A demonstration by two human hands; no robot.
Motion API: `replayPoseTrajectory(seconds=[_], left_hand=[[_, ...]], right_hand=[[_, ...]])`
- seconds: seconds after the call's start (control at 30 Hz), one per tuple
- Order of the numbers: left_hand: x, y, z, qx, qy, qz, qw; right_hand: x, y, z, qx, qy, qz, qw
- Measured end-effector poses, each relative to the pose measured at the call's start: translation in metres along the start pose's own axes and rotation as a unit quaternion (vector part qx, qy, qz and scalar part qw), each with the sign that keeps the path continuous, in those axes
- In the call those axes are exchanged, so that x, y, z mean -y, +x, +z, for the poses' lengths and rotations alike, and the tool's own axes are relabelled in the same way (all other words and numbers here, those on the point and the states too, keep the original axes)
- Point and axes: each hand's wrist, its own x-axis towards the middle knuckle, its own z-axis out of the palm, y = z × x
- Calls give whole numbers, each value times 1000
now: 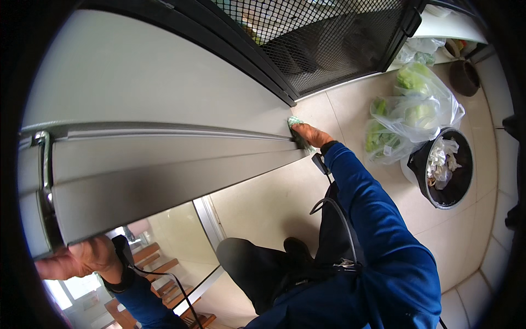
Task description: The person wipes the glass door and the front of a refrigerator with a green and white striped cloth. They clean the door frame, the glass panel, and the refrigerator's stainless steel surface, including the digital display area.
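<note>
My right hand (311, 135) presses a green-and-white cloth (296, 122) against the low end of a tall grey cabinet, by the seam where its grey door (164, 170) meets the side panel (148, 71). The cloth is bunched under the fingers, partly hidden by them. Over at the left, my left hand (82, 257) is at the door's edge, close to a shiny metal handle (45, 164). Its fingers curl at that edge, and their tips are partly out of sight.
Right of my arm stands a black-lined bin (466, 175) holding crumpled white waste. Beside it on the tiled floor (263, 203) lie clear plastic bags (422, 109) of green vegetables. A black mesh door (334, 49) is beyond the cabinet. A glass panel (181, 236) and wooden steps (148, 252) appear lower left.
</note>
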Motion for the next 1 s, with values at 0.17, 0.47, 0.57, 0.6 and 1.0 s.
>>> replayPoseTrajectory(seconds=[0.17,0.47,0.57,0.6,1.0], left_hand=[[-2,3,2,5,36,13,999],[-2,6,5,7,158,140,977],[-7,4,11,-19,172,126,977],[-8,4,12,-25,193,124,973],[-24,8,21,-84,193,82,974]], right_hand=[[0,-4,25,-43,-183,-45,981],[85,-20,2,-329,79,49,940],[155,-44,-50,-265,305,210,891],[181,-49,-67,-274,355,201,871],[398,-36,-250,-379,453,-227,774]])
